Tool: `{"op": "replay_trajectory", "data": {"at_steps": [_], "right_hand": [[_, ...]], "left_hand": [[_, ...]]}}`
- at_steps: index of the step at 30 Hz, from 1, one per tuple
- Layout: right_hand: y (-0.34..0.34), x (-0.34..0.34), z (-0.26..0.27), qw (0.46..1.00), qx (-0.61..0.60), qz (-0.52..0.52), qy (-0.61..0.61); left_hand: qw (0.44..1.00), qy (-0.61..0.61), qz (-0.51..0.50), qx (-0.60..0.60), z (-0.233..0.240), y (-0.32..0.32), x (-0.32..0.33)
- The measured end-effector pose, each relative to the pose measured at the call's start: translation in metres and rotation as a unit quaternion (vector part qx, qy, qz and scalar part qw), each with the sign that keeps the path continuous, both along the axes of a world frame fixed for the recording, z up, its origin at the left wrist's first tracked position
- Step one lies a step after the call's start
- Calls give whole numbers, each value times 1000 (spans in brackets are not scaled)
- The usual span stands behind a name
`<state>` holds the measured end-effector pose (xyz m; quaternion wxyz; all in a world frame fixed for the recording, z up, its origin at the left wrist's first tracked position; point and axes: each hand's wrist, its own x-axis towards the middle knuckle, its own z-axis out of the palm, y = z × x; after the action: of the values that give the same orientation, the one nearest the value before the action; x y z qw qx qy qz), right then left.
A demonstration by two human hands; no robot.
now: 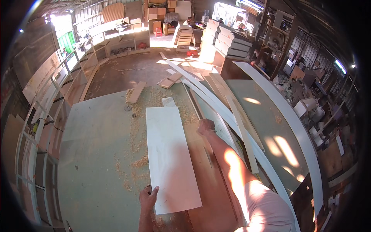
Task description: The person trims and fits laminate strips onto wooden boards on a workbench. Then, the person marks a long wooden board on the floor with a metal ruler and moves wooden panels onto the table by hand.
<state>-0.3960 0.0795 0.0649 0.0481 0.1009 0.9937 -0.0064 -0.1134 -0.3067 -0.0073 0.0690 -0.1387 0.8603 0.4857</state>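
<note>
A white rectangular panel (171, 156) lies lengthwise before me, over a brown wooden board (203, 162) and the pale green worktable (95, 145). My left hand (149, 197) grips the panel's left edge near its near corner, the thumb on top. Beyond the panel's right edge, my right hand (206, 127) is closed at the near end of a narrow wooden strip (195, 104); whether it holds this strip is not clear. A small white offcut (168, 101) sticks out past the panel's far end. Wood shavings (140, 162) are scattered along the panel's left side.
Long white strips (208, 101) and bare wooden strips (240, 127) lie at the right. Short wooden pieces (137, 92) rest at the table's far side. Open cabinet frames (43, 162) line the left. Stacked drawers (232, 43) stand behind, and people (188, 21) are far off.
</note>
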Motion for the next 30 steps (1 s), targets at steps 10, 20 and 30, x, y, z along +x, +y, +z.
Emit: {"op": "replay_trajectory", "data": {"at_steps": [10, 20, 30], "right_hand": [[149, 87, 44, 959, -146, -85, 226], [-1, 456, 74, 843, -440, -275, 143], [-132, 699, -3, 437, -785, -370, 234]], "left_hand": [[953, -58, 10, 296, 31, -9, 47], [883, -211, -98, 407, 76, 4, 145], [806, -360, -286, 373, 33, 49, 253]]}}
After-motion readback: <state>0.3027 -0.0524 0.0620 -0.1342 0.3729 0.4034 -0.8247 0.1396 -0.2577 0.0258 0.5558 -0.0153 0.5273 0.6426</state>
